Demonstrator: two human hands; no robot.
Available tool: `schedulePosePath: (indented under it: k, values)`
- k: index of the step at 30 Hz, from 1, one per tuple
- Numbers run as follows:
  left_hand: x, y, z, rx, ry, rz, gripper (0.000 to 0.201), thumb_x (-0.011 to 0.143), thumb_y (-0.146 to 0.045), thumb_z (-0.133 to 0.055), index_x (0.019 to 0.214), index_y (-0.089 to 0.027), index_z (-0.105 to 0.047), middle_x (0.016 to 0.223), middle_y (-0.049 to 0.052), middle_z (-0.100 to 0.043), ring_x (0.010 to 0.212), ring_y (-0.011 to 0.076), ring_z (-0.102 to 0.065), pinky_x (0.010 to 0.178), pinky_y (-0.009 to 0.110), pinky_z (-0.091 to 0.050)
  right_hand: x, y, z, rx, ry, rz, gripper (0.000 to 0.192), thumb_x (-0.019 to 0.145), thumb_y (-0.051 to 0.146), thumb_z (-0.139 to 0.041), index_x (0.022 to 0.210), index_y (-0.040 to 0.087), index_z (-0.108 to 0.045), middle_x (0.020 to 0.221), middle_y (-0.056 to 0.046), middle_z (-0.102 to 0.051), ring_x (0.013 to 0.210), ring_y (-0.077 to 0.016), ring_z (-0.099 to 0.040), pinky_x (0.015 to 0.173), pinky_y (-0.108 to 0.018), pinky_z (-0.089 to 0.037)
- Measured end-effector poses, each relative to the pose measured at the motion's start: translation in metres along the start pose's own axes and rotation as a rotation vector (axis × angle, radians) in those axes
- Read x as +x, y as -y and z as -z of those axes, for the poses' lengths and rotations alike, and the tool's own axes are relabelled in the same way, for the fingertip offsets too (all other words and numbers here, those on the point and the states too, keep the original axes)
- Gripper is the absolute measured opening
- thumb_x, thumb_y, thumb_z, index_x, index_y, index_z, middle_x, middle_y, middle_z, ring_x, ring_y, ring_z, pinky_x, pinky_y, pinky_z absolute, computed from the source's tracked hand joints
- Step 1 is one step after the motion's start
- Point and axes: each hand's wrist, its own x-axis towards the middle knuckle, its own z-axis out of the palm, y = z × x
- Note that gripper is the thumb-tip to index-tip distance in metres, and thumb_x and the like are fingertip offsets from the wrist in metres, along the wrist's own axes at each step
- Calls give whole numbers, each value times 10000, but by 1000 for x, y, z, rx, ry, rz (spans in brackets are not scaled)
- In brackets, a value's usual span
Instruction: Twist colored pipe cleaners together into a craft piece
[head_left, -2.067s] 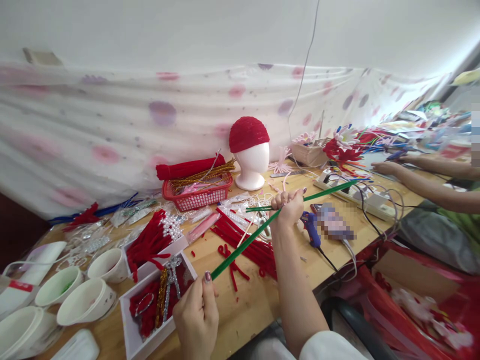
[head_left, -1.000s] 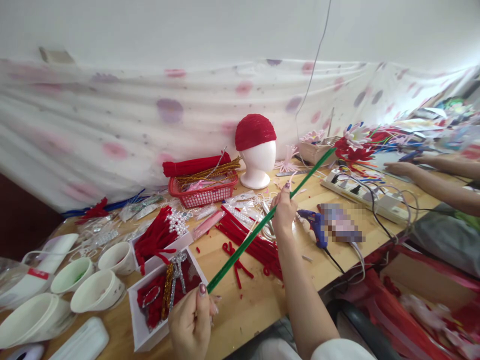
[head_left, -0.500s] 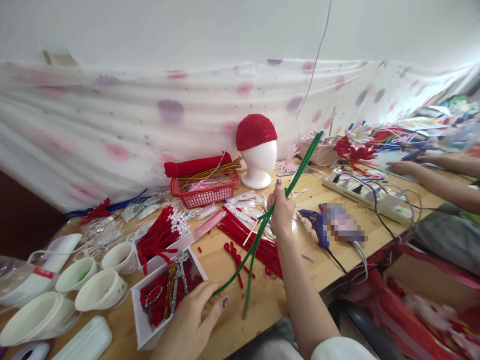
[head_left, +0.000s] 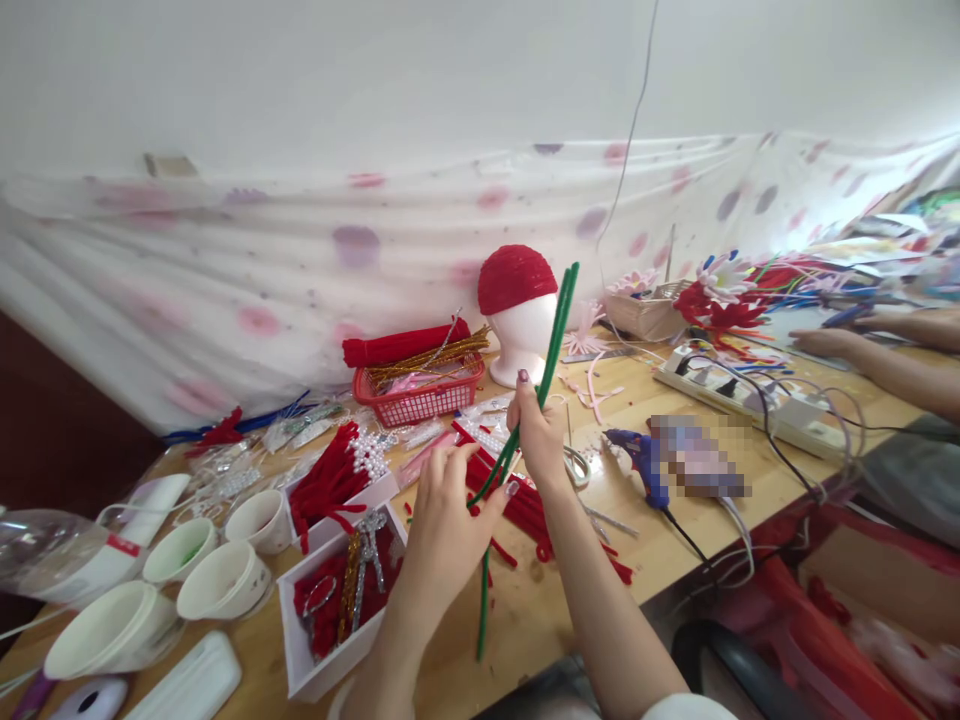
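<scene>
My right hand (head_left: pixel 538 430) is closed around a few green pipe cleaners (head_left: pixel 559 330), thumb pointing up. Their upper ends rise together in front of a white foam head (head_left: pixel 517 335) wearing a red cap (head_left: pixel 517 280). Below the fist the stems part. One bends into my left hand (head_left: pixel 454 510), whose fingers are curled round it with the thumb out to the side. Another hangs past the left thumb toward the table's front edge. Red pipe cleaners (head_left: pixel 525 510) lie on the table behind both hands.
At left stand a white box (head_left: pixel 307 675) of red and glittery pieces, and several white bowls (head_left: pixel 225 580). A red basket (head_left: pixel 420 405) sits behind. Rightward lie a blue glue gun (head_left: pixel 641 465), a corded power strip (head_left: pixel 750 405) and another person's arm (head_left: pixel 877 365).
My left hand has moved up and right, close to the right hand. The right hand has shifted slightly left, and the green pipe cleaners now stand more upright.
</scene>
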Motion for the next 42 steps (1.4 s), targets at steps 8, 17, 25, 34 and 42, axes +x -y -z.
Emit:
schedulePosePath:
  k: [8, 17, 25, 34, 42]
  values:
    - [24, -3, 2, -698, 197, 366, 300, 792, -464, -619, 719, -184, -540, 519, -75, -412, 403, 65, -322, 428, 211, -243, -1, 0, 8, 37, 268, -259, 554, 773, 719, -592, 593, 217, -442, 439, 100, -341, 376, -55, -242, 368, -207, -151]
    - [47, -6, -6, -1094, -176, 445, 585, 579, -616, -792, 792, -175, -471, 579, -114, -327, 432, 5, -220, 420, 163, -200, -49, -7, 15, 76, 594, -352, 417, 874, 660, -491, 838, 252, -417, 567, 112, -320, 434, -73, -192, 394, -204, -139]
    - [47, 3, -12, -1180, -213, 493, 629, 503, -570, -873, 864, -115, -633, 535, -105, -348, 422, 4, -226, 400, 159, -169, -54, -24, 8, -57, 613, -190, 344, 966, 560, -390, 851, 240, -441, 647, 67, -356, 541, -115, -292, 488, -248, -247]
    - [57, 11, 1, -1214, -305, 474, 590, 491, -506, -903, 873, -101, -707, 522, -101, -337, 446, 4, -240, 397, 141, -177, -59, -23, 8, -79, 654, -223, 417, 954, 628, -367, 877, 230, -464, 642, 73, -329, 528, -106, -246, 459, -244, -194]
    - [50, 9, -3, -1227, -296, 494, 637, 475, -561, -893, 880, -98, -729, 511, -99, -331, 436, 4, -233, 400, 145, -182, -60, -23, 9, -66, 664, -239, 420, 960, 622, -373, 884, 224, -478, 642, 76, -301, 536, -101, -228, 452, -232, -178]
